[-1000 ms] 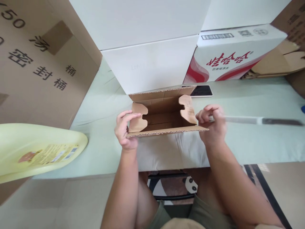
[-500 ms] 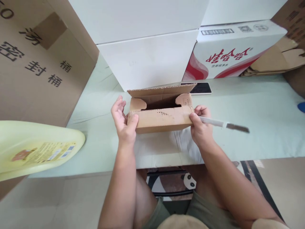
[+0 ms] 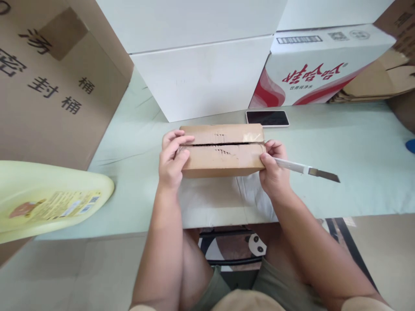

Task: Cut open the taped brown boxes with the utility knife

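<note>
A small brown cardboard box [image 3: 223, 159] is between my hands above the table's front part. Its two top flaps lie folded in, with a narrow dark gap between them and torn marks along the seam. My left hand [image 3: 172, 157] grips the box's left end, thumb on the near flap and fingers reaching over the far flap. At the right end, my right hand [image 3: 275, 166] pinches the box's corner and also holds a utility knife [image 3: 293, 166]. The knife's blade points out to the right, away from the box.
A phone [image 3: 267, 118] lies behind the box on the pale green table cover [image 3: 324, 147]. White cartons [image 3: 207, 82] stand at the back, and a red-and-white carton [image 3: 311, 77] is beside them. On the left are a large brown carton [image 3: 65, 125] and a yellow bottle [image 3: 65, 190].
The far flap, raised before with the box's dark inside showing, has come down over the opening. My left fingers have moved onto it. The knife stays in my right hand.
</note>
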`<state>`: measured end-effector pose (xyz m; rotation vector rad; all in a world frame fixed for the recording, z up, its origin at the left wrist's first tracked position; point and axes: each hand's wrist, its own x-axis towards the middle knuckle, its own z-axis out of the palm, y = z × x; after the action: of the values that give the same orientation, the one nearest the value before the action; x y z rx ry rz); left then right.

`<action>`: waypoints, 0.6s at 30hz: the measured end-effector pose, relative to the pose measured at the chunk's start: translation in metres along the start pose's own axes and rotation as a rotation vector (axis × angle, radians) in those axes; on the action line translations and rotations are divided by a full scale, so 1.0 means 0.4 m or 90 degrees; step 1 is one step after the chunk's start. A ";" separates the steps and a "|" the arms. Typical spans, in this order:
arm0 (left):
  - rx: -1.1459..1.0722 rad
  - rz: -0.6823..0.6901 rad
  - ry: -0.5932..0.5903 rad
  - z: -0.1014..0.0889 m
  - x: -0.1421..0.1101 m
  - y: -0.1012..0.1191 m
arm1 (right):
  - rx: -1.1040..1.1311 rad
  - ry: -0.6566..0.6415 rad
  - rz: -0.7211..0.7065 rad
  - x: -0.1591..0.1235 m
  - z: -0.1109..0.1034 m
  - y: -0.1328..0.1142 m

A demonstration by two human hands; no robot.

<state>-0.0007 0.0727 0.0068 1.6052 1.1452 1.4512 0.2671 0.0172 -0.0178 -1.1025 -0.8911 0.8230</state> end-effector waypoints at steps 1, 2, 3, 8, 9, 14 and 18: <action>0.006 -0.012 0.003 -0.001 -0.001 0.001 | 0.000 -0.001 0.004 0.001 0.000 0.000; 0.003 -0.024 0.011 -0.001 -0.003 0.002 | 0.003 -0.007 0.016 0.003 -0.001 0.000; -0.007 -0.034 0.022 -0.002 -0.004 0.001 | 0.009 -0.017 0.037 0.005 -0.002 0.001; -0.066 -0.060 0.138 -0.011 -0.007 -0.017 | -0.022 -0.013 0.126 0.028 -0.010 0.020; -0.089 -0.070 0.173 -0.016 -0.007 -0.022 | -0.042 -0.003 0.120 0.031 -0.010 0.026; -0.239 -0.177 0.290 -0.048 -0.009 -0.045 | -0.108 -0.051 0.083 0.024 -0.004 0.043; -0.318 -0.273 0.315 -0.052 -0.012 -0.054 | -0.062 -0.191 0.000 0.012 0.012 0.032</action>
<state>-0.0248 0.0751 -0.0117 0.6295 1.1713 1.7015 0.2635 0.0266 -0.0284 -1.0786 -1.1920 0.9693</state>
